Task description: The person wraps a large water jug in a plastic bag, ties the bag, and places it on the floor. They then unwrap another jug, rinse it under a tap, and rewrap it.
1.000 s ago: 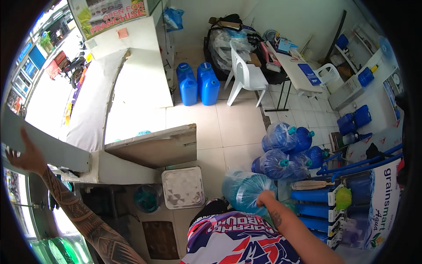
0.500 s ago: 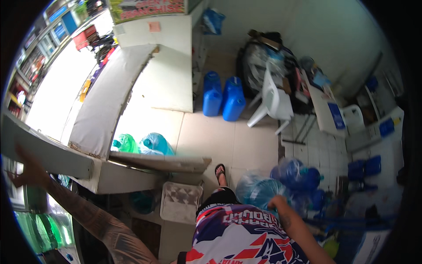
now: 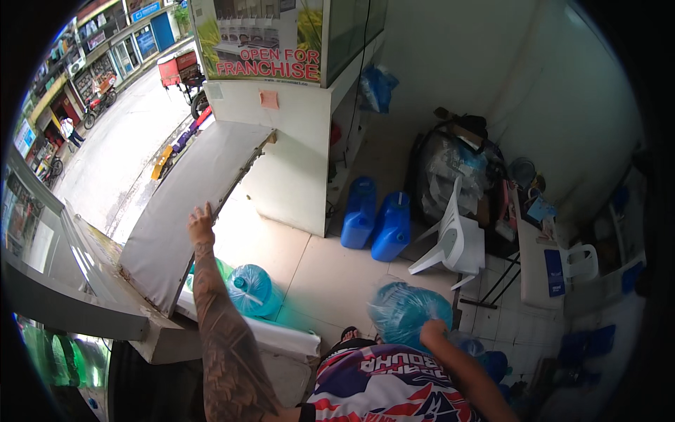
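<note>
I've got the L hand [image 3: 202,226] out at the grey ledge [image 3: 184,186], nr its R edge, fingers parted & fairly straight, nothing in them; can't tell from my end how hard it presses there, if at all. My R hand [image 3: 434,332] is well R of the ledge, fingers curled in tight on the gathered plastic of the bagged blue jug [image 3: 404,308]; exact fingertip spots hidden by the fist. That jug is well R of the ledge & toward its nr end, just in front of the patterned shirt [image 3: 394,380], wrap crinkled all over; can't tell if its base touches the floor [image 3: 330,281]. Just R of the ledge I see a wrapped turquoise jug [image 3: 254,292] upright on the floor, w/ a green jug [image 3: 223,269] btwn it & the ledge, partly behind the tattooed forearm [image 3: 223,316]. Two blue containers [image 3: 391,226] stand side by side farther R of the ledge, then a white chair [image 3: 464,243], then a table [image 3: 538,271] w/ a blue folder [image 3: 554,273] on it, farthest R of these. Dark blue jugs [image 3: 496,366] sit well R of the ledge, past the R hand, partly hidden & dim. Beyond the ledge's far end, up L, a red box [image 3: 178,68] on a parked bike, street side.
</note>
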The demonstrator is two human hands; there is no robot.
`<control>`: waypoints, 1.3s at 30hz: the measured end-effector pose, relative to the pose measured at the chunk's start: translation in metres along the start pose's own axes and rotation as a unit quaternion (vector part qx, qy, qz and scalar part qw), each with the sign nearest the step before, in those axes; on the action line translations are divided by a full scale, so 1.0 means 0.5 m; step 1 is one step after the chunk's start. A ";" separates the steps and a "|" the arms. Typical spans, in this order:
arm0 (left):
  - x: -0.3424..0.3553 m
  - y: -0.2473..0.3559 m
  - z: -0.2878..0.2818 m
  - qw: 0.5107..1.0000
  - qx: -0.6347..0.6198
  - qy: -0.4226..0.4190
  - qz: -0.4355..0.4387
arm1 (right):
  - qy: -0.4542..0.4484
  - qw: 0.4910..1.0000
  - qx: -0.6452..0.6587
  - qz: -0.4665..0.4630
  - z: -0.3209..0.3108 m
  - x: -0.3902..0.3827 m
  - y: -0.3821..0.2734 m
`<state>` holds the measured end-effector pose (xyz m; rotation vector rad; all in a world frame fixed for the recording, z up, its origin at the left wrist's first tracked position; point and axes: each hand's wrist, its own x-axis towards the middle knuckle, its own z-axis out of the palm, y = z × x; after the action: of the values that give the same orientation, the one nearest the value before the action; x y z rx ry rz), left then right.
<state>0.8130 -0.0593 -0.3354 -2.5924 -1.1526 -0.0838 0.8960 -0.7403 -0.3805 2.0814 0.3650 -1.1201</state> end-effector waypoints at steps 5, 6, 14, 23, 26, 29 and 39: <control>-0.042 -0.053 -0.101 0.967 -0.115 0.227 0.030 | 0.127 0.987 -0.092 -0.040 -0.162 0.116 -0.011; -0.051 -0.071 -0.142 0.953 -0.145 0.266 0.021 | 0.160 0.980 -0.109 -0.049 -0.193 0.140 -0.027; -0.174 -0.213 -0.403 0.854 -0.165 0.434 -0.233 | 0.149 0.950 -0.246 -0.124 -0.540 0.256 -0.173; -0.254 -0.324 -0.401 0.738 -0.067 0.543 -0.394 | 0.128 0.885 -0.404 -0.196 -0.840 0.333 -0.422; -0.287 -0.336 -0.388 0.706 -0.049 0.575 -0.412 | 0.059 0.884 -0.429 -0.175 -0.950 0.373 -0.556; -0.308 -0.326 -0.397 0.566 0.028 0.629 -0.532 | 0.046 0.861 -0.486 -0.143 -1.074 0.386 -0.725; -0.167 -0.402 -0.391 0.485 0.210 0.542 -0.653 | 0.106 0.838 -0.508 -0.169 -1.507 0.232 -1.344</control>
<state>0.6227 -0.0498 -0.1135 -0.3146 -1.7434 -1.2750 1.0477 0.2543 -0.5247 1.1779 1.1823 -0.6166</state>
